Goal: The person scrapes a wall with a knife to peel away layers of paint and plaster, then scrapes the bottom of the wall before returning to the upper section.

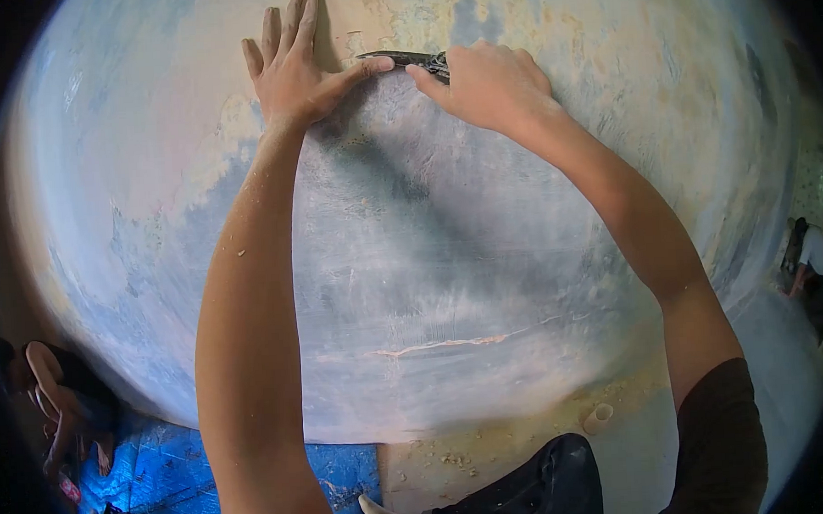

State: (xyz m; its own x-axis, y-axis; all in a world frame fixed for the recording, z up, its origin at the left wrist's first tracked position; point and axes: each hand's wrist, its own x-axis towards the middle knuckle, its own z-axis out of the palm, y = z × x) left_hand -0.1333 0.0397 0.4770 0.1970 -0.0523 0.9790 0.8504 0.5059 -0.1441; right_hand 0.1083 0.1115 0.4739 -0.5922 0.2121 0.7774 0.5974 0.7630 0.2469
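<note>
A large, rounded, pale surface point(385, 286) mottled with blue-grey and yellow patches fills most of the view. My left hand point(298, 78) lies spread on its upper part, fingers apart, with the thumb reaching to the left end of a dark, narrow tool point(403, 59). My right hand point(496, 81) is closed around the right end of that tool, which rests against the surface. Small pale crumbs stick to my left forearm. A light crack-like line point(447, 345) runs across the lower part of the surface.
A blue tarp point(163, 465) covers the floor at the lower left, where a crouching person point(68, 387) works. Another person point(811, 253) is partly visible at the right edge. A small cup-like object point(599, 418) and scattered crumbs lie on the floor near my bent leg.
</note>
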